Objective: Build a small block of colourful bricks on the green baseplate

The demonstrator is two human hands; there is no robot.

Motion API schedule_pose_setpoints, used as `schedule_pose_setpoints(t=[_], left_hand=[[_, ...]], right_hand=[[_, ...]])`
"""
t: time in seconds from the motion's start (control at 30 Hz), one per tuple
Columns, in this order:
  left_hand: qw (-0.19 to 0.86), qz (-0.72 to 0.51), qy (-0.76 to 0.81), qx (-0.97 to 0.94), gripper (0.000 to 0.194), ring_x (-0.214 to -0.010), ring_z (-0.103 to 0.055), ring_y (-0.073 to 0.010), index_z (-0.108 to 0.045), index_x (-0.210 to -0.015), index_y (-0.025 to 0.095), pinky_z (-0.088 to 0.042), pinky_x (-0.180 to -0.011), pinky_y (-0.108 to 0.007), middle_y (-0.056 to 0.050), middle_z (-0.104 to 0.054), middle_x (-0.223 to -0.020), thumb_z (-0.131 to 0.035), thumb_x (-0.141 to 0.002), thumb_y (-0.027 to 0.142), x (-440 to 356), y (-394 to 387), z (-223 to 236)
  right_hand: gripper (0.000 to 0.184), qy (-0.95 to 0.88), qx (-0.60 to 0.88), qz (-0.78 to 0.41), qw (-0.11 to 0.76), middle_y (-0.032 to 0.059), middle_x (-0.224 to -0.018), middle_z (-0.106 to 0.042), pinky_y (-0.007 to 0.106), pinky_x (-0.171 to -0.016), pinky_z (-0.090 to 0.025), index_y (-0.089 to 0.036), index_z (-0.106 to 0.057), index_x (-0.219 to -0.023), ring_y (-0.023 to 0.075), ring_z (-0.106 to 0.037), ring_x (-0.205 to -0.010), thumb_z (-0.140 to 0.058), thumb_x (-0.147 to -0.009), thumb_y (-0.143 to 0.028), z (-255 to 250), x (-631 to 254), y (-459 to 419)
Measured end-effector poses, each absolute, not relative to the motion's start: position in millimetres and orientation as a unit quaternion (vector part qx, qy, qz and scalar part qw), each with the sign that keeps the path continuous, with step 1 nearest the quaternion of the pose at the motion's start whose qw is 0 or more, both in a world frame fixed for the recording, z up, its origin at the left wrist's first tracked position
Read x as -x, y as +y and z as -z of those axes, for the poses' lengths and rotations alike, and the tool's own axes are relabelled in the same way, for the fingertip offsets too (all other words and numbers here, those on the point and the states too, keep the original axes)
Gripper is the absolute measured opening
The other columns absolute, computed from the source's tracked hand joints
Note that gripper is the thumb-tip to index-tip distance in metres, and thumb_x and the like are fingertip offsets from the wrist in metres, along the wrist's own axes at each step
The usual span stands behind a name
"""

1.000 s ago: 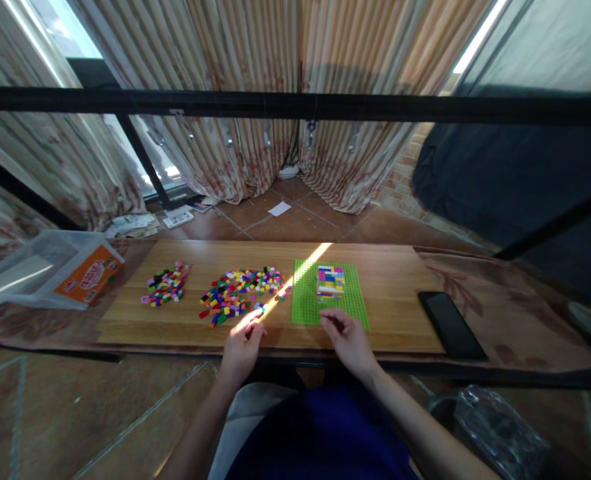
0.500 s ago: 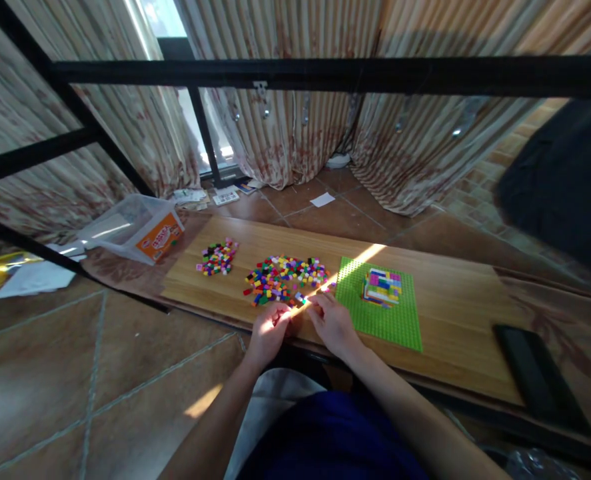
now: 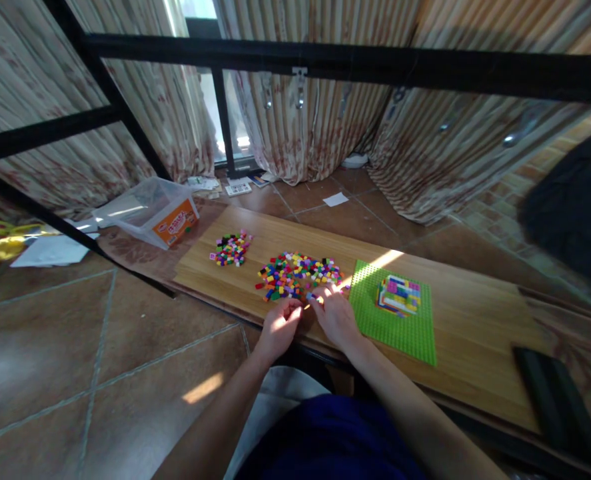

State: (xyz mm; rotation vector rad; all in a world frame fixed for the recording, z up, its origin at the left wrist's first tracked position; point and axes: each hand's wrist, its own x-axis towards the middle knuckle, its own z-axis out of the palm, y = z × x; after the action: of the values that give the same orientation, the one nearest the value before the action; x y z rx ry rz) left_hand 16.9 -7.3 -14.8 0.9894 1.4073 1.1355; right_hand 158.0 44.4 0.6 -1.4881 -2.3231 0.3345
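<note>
My left hand [image 3: 281, 325] is closed in a pinch at the near edge of the wooden board [image 3: 465, 333]; what its fingers hold is too small to make out. Close on its right, my right hand [image 3: 334, 315] has its fingers curled down at the near side of a pile of toy bricks [image 3: 295, 270], its fingertips partly hidden. On the right, a green baseplate [image 3: 410, 337] carries a small block-shaped build of stacked bricks [image 3: 399, 295] in many colours. A smaller pile of toy bricks [image 3: 232, 249] lies farther left on the board.
A clear plastic box [image 3: 148, 213] with an orange label stands past the board's left end. At the right end lies a dark flat object [image 3: 558, 393]. A black metal bar [image 3: 325, 59] crosses in front of the curtains [image 3: 320, 140]. Papers lie on the tiled floor.
The whole view has shifted, so the board and bricks appear farther right. My right hand has drawn in closer to my left, its fingers bent lower by the brick pile.
</note>
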Motion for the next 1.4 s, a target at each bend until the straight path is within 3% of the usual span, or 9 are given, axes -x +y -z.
schedule_pose_setpoints(t=[0.17,0.3,0.53,0.67,0.9,1.03,1.17,1.27,1.4], left_hand=[[0.499,-0.475,0.581,-0.434,0.029,-0.057,-0.051,-0.0116,-0.063,-0.084,0.016,-0.040,-0.051,-0.022,0.000,-0.060,-0.068,-0.055,-0.080,0.043,-22,3,3],[0.514,-0.450,0.558,-0.470,0.040,-0.054,-0.046,-0.0100,-0.061,-0.068,0.015,-0.035,-0.050,-0.021,0.001,-0.054,-0.060,-0.054,-0.079,0.052,-21,2,-9],[0.630,-0.445,0.505,-0.388,0.044,-0.047,-0.039,-0.0077,-0.053,-0.060,0.016,-0.033,-0.046,-0.021,0.004,-0.044,-0.052,-0.062,-0.069,0.058,-22,-4,-7],[0.667,-0.431,0.495,-0.353,0.042,-0.047,-0.040,-0.0065,-0.055,-0.063,0.015,-0.035,-0.044,-0.019,0.005,-0.045,-0.054,-0.070,-0.062,0.055,-19,-5,-7],[0.680,-0.462,0.504,-0.265,0.031,-0.043,-0.041,-0.0037,-0.063,-0.068,0.012,-0.036,-0.041,-0.017,0.003,-0.050,-0.054,-0.075,-0.062,0.040,-11,-4,-8],[0.642,-0.497,0.533,-0.239,0.029,-0.042,-0.043,-0.0032,-0.066,-0.074,0.011,-0.037,-0.041,-0.017,0.002,-0.055,-0.058,-0.073,-0.065,0.038,-13,-4,-5],[0.645,-0.482,0.527,-0.270,0.032,-0.042,-0.046,-0.0039,-0.067,-0.076,0.012,-0.038,-0.042,-0.018,0.001,-0.059,-0.061,-0.073,-0.065,0.041,-14,-8,-2],[0.645,-0.475,0.530,-0.278,0.033,-0.044,-0.047,-0.0045,-0.066,-0.075,0.012,-0.038,-0.044,-0.019,0.000,-0.061,-0.063,-0.074,-0.065,0.043,-11,-12,-2],[0.640,-0.482,0.518,-0.300,0.032,-0.049,-0.049,-0.0057,-0.063,-0.073,0.013,-0.038,-0.047,-0.018,0.001,-0.059,-0.062,-0.076,-0.064,0.042,-8,-19,-4]], right_hand=[[0.019,-0.839,0.469,-0.138,0.240,0.0080,-0.100,-0.063,0.030,-0.080,-0.049,-0.020,-0.062,-0.097,0.0188,-0.060,-0.092,-0.045,-0.094,-0.028,-10,-166,36],[0.014,-0.855,0.421,-0.153,0.262,0.0079,-0.098,-0.062,0.031,-0.080,-0.051,-0.019,-0.060,-0.096,0.0185,-0.060,-0.090,-0.046,-0.093,-0.022,-16,-169,30],[0.015,-0.863,0.379,-0.224,0.247,0.0068,-0.098,-0.059,0.033,-0.085,-0.051,-0.020,-0.058,-0.097,0.0179,-0.060,-0.095,-0.043,-0.093,-0.019,-17,-175,24],[0.016,-0.863,0.370,-0.256,0.231,0.0064,-0.097,-0.060,0.032,-0.083,-0.051,-0.020,-0.059,-0.097,0.0170,-0.060,-0.092,-0.044,-0.093,-0.020,-22,-176,24],[0.015,-0.844,0.395,-0.268,0.246,0.0052,-0.091,-0.064,0.028,-0.078,-0.048,-0.019,-0.062,-0.093,0.0157,-0.061,-0.085,-0.047,-0.092,-0.022,-22,-191,31],[0.018,-0.812,0.479,-0.210,0.259,0.0072,-0.094,-0.066,0.029,-0.081,-0.047,-0.016,-0.063,-0.095,0.0175,-0.061,-0.087,-0.048,-0.091,-0.026,-15,-194,41],[0.021,-0.807,0.541,-0.142,0.187,0.0101,-0.097,-0.067,0.031,-0.083,-0.045,-0.016,-0.065,-0.095,0.0210,-0.061,-0.092,-0.047,-0.091,-0.024,-8,-182,51],[0.023,-0.813,0.547,-0.120,0.159,0.0111,-0.100,-0.068,0.031,-0.081,-0.045,-0.016,-0.065,-0.100,0.0220,-0.062,-0.094,-0.046,-0.091,-0.024,-5,-175,56],[0.029,-0.804,0.552,-0.123,0.181,0.0101,-0.099,-0.069,0.031,-0.082,-0.045,-0.016,-0.060,-0.115,0.0212,-0.063,-0.092,-0.047,-0.091,-0.025,-1,-176,53]])
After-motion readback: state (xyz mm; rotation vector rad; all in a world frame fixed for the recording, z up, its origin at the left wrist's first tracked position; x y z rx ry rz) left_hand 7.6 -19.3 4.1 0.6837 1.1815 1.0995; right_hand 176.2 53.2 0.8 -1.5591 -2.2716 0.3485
